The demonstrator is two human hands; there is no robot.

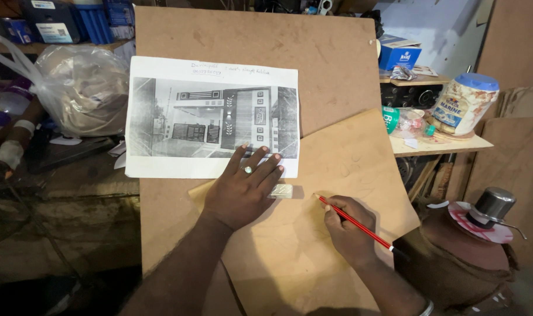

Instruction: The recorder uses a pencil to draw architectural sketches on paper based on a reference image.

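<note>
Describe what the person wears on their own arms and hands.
Both forearms are bare, with no sleeves in view. The left hand wears a ring with a pale stone on one finger. The right hand has a thin metal bangle at the wrist.

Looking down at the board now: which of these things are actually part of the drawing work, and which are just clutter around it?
In use:
left hand pressing on the brown sheet
right hand holding the red pencil
printed building picture
small eraser
large board underneath

Lying about:
plastic bag
blue-lidded jar
blue box
clay pot
</note>
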